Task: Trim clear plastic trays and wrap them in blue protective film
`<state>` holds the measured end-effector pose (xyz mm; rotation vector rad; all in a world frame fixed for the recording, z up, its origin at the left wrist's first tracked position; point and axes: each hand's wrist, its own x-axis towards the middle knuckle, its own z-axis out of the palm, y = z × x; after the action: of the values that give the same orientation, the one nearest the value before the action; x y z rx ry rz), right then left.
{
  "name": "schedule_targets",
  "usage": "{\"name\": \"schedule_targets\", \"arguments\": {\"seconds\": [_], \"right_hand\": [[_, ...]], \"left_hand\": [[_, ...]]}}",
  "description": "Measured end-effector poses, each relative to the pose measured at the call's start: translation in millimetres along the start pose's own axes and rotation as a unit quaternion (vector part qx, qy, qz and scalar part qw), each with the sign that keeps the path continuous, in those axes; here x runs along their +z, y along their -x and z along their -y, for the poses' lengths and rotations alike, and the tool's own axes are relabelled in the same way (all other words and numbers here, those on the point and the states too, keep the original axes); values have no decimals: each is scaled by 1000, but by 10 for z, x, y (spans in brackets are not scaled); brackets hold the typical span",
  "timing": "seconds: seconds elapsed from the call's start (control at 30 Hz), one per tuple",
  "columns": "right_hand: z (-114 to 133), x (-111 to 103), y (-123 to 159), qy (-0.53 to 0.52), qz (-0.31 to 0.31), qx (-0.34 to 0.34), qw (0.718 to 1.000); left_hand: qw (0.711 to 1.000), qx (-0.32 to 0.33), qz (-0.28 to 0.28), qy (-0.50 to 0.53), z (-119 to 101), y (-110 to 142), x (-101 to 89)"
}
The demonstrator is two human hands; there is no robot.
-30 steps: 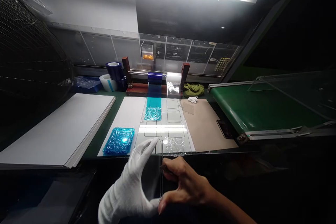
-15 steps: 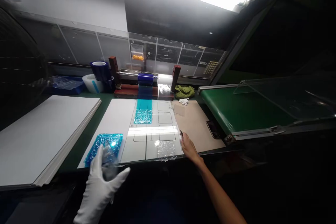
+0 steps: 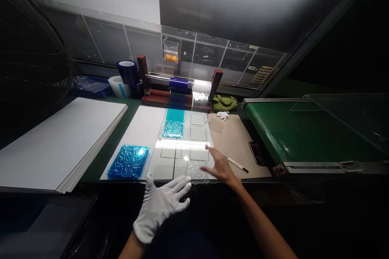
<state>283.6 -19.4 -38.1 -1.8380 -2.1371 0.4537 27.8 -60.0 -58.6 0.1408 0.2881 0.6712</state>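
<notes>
My right hand point(image 3: 220, 168), bare, is spread open with its fingertips on a clear sheet point(image 3: 182, 166) at its near right corner, beside a wrinkled clear film point(image 3: 196, 170). My left hand point(image 3: 161, 206), in a white glove, is open with its fingers apart, hovering just in front of the sheet's near edge. The sheet appears to lie over a white template point(image 3: 182, 147) marked with rounded rectangles. A teal film point(image 3: 172, 129) sits on the template's far part. A crumpled blue film point(image 3: 127, 162) lies to the left. A pen point(image 3: 236, 164) rests right of my right hand.
The pen lies on brown paper point(image 3: 240, 149), near a phone point(image 3: 257, 153) and a green conveyor point(image 3: 291, 129). A stack of white boards point(image 3: 60, 141) fills the left. Behind stand a film roller rack point(image 3: 179, 85) and blue tape rolls point(image 3: 127, 72).
The clear sheet, held tilted between my hands a second ago, now lies flat. My hands have let go and spread open. The pen now lies on the brown paper.
</notes>
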Motion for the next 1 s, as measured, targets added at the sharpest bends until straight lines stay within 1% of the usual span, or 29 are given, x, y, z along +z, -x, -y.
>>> {"name": "schedule_targets", "arguments": {"seconds": [0.07, 0.1, 0.13, 0.2, 0.27, 0.33, 0.47, 0.53, 0.6, 0.63, 0.7, 0.77, 0.83, 0.9, 1.0], "right_hand": [[390, 23, 93, -42, 20, -119, 992], [553, 37, 129, -51, 34, -157, 986], [685, 55, 152, -53, 48, -185, 980], [852, 98, 157, -46, 71, -215, 973], [910, 144, 124, -32, 85, -224, 970], [912, 181, 83, -19, 93, -225, 970], [868, 235, 35, 0, 99, -231, 968], [799, 269, 2, 10, 96, -235, 967], [658, 305, -67, 25, 84, -229, 970], [556, 322, -119, 37, 72, -219, 972], [304, 351, -253, 73, 42, -189, 978], [28, 375, -413, 119, 13, -156, 980], [-217, 405, -569, 162, -1, -137, 977], [-394, 449, -700, 195, -1, -130, 972], [-524, 542, -831, 224, 9, -132, 966]], "left_hand": [[1000, -7, 13, 15, 16, -47, 29], [1000, -10, 22, 20, 28, -73, 39], [999, -8, 31, 25, 41, -102, 43], [998, -3, 53, 31, 65, -161, 33], [996, 1, 75, 41, 82, -215, -3], [994, -3, 94, 58, 96, -262, -54], [990, 7, 106, 91, 127, -344, -136], [990, 5, 99, 104, 128, -370, -169], [990, -10, 72, 123, 107, -377, -219], [990, -16, 49, 134, 89, -374, -255], [987, -15, -15, 156, 45, -361, -344], [982, 5, -90, 168, 6, -349, -432], [974, 31, -153, 166, -16, -347, -492], [968, 50, -190, 158, -23, -357, -509], [964, 63, -214, 143, -25, -387, -486]]}}
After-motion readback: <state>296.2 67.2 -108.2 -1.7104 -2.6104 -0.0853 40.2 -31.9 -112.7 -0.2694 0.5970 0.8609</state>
